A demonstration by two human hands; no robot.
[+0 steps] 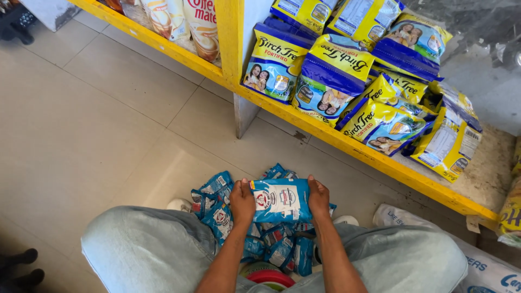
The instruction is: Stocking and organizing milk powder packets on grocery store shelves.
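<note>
I hold a light blue pouch [281, 200] with a white panel flat between both hands, above a heap of similar blue pouches [217, 214] on the tiled floor between my knees. My left hand [242, 202] grips its left edge. My right hand [318, 197] grips its right edge. My legs in pale jeans frame the heap on both sides.
A low yellow shelf [347, 142] runs diagonally ahead, stacked with blue-and-yellow milk powder bags [332, 76]. Cream-coloured bags [202, 24] stand in the left bay. A white sack [483, 266] lies at the right. Dark shoes [19, 266] show at bottom left. A red round rim [271, 278] sits under my arms.
</note>
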